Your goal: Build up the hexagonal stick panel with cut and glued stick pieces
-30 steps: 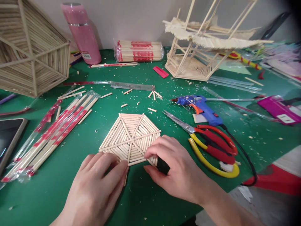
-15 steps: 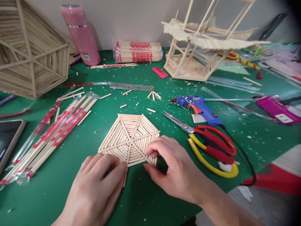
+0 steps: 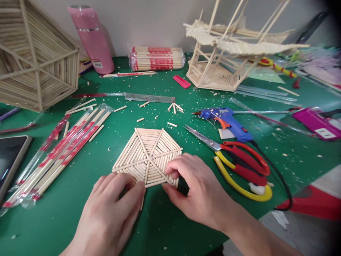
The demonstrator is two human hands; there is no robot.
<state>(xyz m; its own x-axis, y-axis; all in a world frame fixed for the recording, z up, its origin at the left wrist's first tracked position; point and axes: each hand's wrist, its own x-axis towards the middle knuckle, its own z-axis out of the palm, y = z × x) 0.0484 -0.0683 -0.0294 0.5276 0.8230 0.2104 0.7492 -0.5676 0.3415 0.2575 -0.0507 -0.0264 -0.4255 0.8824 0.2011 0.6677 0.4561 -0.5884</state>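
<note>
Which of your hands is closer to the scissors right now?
Right. The right hand pinches the near right edge of the hexagonal stick panel, just left of the scissors. The left hand rests at the panel's near left edge, farther away.

Hexagonal panel [image 3: 147, 156] of pale wooden sticks, lying flat on the green mat. Concentric rows fill six wedges between crossing spokes that overhang the corners. The near edge is partly hidden, so its finish cannot be judged.
</note>
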